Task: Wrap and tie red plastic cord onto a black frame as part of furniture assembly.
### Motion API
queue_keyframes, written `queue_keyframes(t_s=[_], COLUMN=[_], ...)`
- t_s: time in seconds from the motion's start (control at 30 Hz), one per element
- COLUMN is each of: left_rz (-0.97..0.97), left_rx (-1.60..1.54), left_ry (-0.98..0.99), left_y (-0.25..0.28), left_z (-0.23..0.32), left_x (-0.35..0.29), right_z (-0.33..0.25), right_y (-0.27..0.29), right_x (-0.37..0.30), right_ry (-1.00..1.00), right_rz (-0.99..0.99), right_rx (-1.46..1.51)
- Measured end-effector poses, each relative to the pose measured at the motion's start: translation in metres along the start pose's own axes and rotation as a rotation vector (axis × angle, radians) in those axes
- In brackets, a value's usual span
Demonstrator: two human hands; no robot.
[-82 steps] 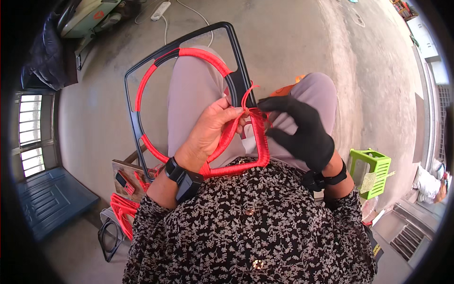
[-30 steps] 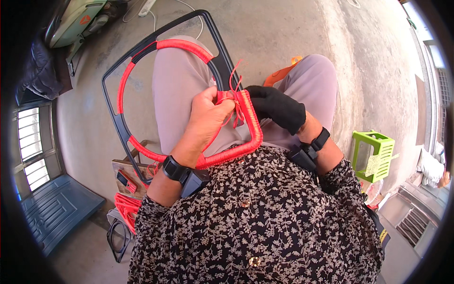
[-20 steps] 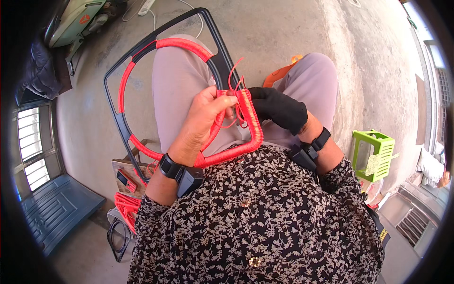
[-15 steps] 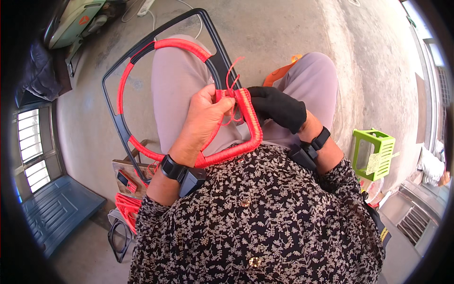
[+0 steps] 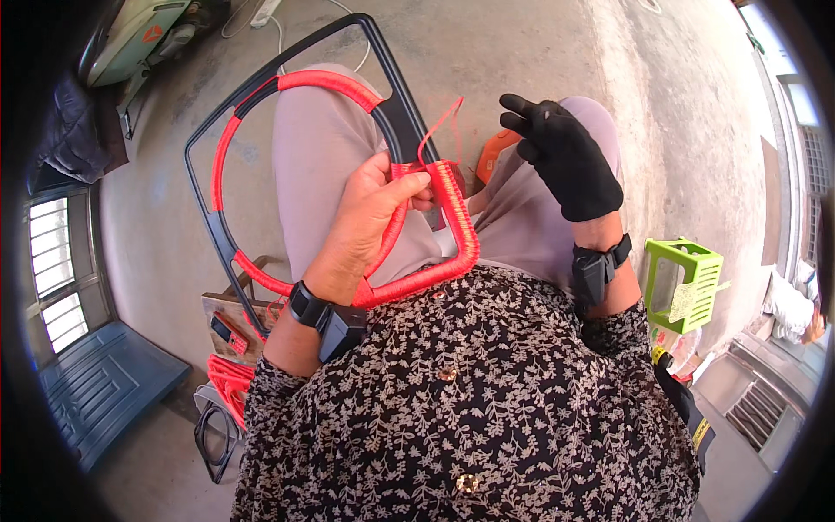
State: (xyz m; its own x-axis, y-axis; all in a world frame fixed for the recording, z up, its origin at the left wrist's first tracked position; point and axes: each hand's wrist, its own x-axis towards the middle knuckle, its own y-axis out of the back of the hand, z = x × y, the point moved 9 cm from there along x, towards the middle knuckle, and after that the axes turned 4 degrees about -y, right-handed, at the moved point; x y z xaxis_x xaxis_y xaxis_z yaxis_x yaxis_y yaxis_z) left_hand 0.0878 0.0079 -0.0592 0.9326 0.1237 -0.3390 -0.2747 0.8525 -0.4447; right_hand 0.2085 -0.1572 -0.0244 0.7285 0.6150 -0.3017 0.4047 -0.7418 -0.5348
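A black frame (image 5: 400, 117), a ring joined to an angular outer bar, leans across my lap. Red cord (image 5: 457, 209) is wound closely round its squared near end and round parts of the ring. My left hand (image 5: 378, 204) is bare and closed on the wrapped bar, thumb on top; some of its fingers are hidden behind. Just above the thumb, a loose red cord end (image 5: 454, 109) sticks up in a loop. My right hand (image 5: 565, 161), in a black glove, is raised over my right knee, away from the frame. Its fingers are apart, with nothing visible in them.
At left are a blue bench (image 5: 113, 383), a wooden board (image 5: 248, 348) bearing a small red phone-like device (image 5: 230, 333), and red cord hanks (image 5: 228, 378). A green plastic basket (image 5: 709, 258) stands at right. Beyond my right knee lies something orange (image 5: 494, 155).
My right hand has left the cord beside my left thumb and moved up and right, its fingers spreading. The loose cord now stands higher. My left hand keeps its grip.
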Motion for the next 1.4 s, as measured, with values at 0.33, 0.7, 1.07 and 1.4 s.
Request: queue_keyframes(t_s=[0.33, 0.7, 1.07, 1.4], left_rz=[-0.112, -0.166, -0.074, -0.002], left_rx=[-0.145, -0.235, -0.122, -0.044], left_ry=[-0.003, 0.004, 0.032, 0.070], left_y=[-0.013, -0.018, -0.012, -0.008], left_z=[0.004, 0.010, 0.008, 0.006], left_x=[0.001, -0.003, -0.001, -0.001], right_z=[0.045, 0.054, -0.011, -0.112], right_y=[-0.043, -0.056, 0.029, 0.054], right_x=[0.001, 0.000, -0.001, -0.067], right_ry=[-0.253, -0.076, 0.044, 0.679], right_rz=[-0.263, -0.387, 0.055, 0.776], right_rx=[-0.493, -0.674, -0.242, -1.610])
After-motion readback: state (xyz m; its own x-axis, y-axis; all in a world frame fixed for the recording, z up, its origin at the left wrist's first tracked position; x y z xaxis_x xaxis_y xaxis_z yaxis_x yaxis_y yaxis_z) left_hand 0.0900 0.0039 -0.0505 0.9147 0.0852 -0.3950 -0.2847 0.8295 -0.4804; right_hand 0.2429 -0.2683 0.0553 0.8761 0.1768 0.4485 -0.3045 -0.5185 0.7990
